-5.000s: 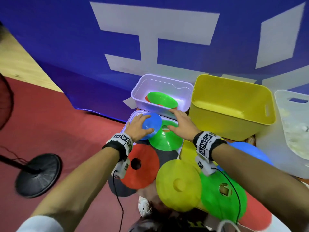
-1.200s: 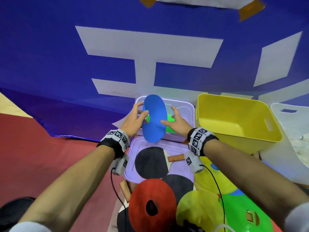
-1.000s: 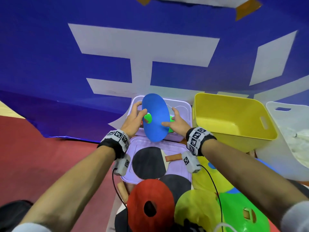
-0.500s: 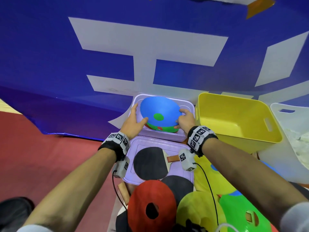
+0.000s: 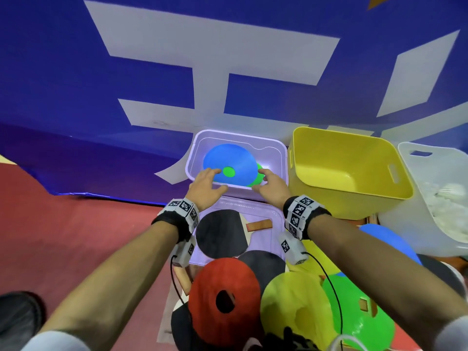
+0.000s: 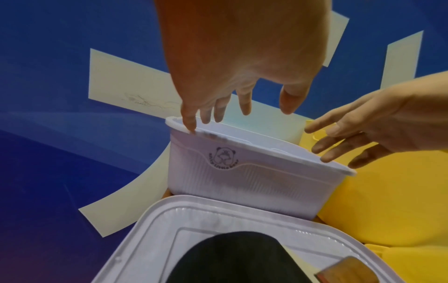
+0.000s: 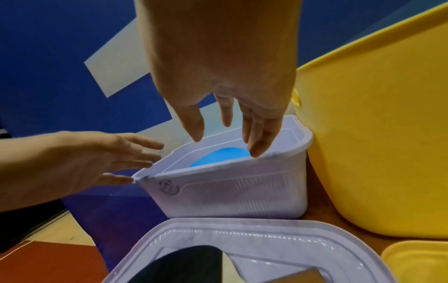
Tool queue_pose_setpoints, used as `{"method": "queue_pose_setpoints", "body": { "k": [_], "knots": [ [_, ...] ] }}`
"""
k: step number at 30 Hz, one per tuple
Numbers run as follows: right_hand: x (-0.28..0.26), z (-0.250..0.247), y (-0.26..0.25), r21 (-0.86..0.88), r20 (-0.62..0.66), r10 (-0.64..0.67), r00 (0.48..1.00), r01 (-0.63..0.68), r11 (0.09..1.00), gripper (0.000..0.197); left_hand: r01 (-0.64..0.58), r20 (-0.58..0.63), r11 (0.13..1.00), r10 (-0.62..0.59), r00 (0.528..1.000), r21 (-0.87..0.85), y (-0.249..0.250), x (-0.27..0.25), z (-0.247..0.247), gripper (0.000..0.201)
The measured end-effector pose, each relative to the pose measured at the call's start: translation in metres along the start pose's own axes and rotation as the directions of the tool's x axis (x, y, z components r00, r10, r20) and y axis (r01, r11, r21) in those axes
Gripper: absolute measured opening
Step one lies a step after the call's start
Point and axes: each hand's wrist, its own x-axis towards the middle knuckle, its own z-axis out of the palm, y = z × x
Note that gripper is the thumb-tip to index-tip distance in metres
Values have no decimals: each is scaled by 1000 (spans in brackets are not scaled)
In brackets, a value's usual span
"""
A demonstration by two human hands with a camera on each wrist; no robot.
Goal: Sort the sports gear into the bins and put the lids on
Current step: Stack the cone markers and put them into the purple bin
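Note:
A blue disc cone [image 5: 230,163] lies inside the lilac bin [image 5: 193,153], on top of a green cone [image 5: 258,177]. Both hands hover over the bin's near rim with fingers straight and hold nothing: my left hand [image 5: 209,182] at the left, my right hand [image 5: 269,184] at the right. In the left wrist view the left fingers [image 6: 218,111] hang just above the bin's rim [image 6: 266,151]. The right wrist view shows the right fingers [image 7: 257,137] over the rim, with the blue cone [image 7: 220,156] inside. The lilac lid [image 5: 274,216] lies in front of the bin under a black paddle [image 5: 220,235].
An empty yellow bin [image 5: 349,171] stands right of the lilac one, and a white bin [image 5: 435,188] with shuttlecocks further right. Red [image 5: 225,300], yellow [image 5: 293,307], green [image 5: 362,315] and blue [image 5: 387,239] cones and another black paddle [image 5: 263,262] lie close to me. A blue banner [image 5: 101,97] rises behind.
Both hands carried the blue cone from the lid, tipped it upright over the lilac bin, laid it flat inside and let go. They now draw back to the near rim.

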Motion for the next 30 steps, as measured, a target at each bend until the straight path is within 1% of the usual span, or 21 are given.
{"method": "queue_pose_setpoints", "body": {
  "k": [5,7,10,12,14,17,18,20,21,22,25,28,30],
  "knots": [
    [-24,0,12,-59,25,-93,995,95,994,63,11,-21,998,-9,1000,57,5,-30,17,58],
    [-35,-2,17,-102,10,-151,988,152,983,62,12,-42,997,-9,999,73,4,-45,25,62],
    [-55,-5,26,-181,-12,-255,967,249,952,60,58,-67,994,-52,996,96,7,-70,42,61],
    [-68,-5,38,-225,2,-306,952,299,927,60,87,-67,988,-79,995,124,13,-88,54,70],
    [-83,-2,52,-255,41,-338,940,337,906,61,112,-36,984,-108,994,138,18,-108,66,80],
    [-106,4,76,-304,105,-376,921,389,869,60,117,-36,971,-111,993,211,18,-135,85,90],
    [-114,6,84,-326,139,-386,912,410,852,60,134,-24,962,-132,991,238,19,-145,91,87],
    [-131,10,103,-353,207,-414,887,462,813,62,177,-6,938,-183,983,299,19,-165,106,70],
    [-140,12,112,-365,248,-424,871,489,792,65,197,-5,921,-207,978,337,19,-175,114,65],
    [-149,16,122,-388,300,-427,853,518,762,69,210,-15,904,-220,975,373,19,-185,123,64],
    [-176,23,147,-462,434,-424,795,600,653,84,221,-62,856,-218,974,468,14,-209,145,74],
    [-194,23,166,-505,486,-377,788,606,615,97,247,-123,802,-216,969,543,7,-221,160,83],
    [-202,22,175,-548,514,-327,793,597,586,108,276,-150,789,-232,961,548,5,-228,166,89]
  ]
}}
